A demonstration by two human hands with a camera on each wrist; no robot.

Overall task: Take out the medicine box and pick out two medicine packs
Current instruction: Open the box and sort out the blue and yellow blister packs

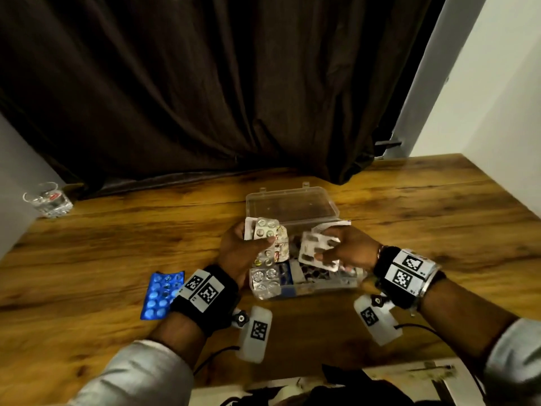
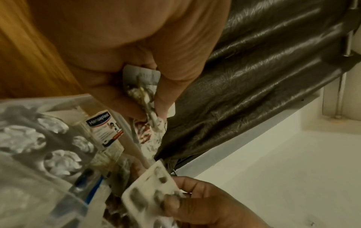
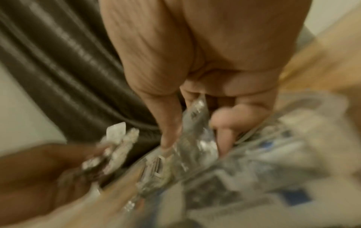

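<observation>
A clear plastic medicine box stands open on the wooden table, its lid tipped back, with several blister packs and a plaster packet inside. My left hand grips a stack of silver blister packs above the box's left end, also seen as a crumpled bundle between fingers and thumb. My right hand pinches a white blister pack over the box's middle, which shows in the left wrist view as a white blister pack. The right wrist view is blurred.
A blue blister pack lies on the table left of my left wrist. A glass tumbler stands at the far left edge. A dark curtain hangs behind the table. White walls flank both sides.
</observation>
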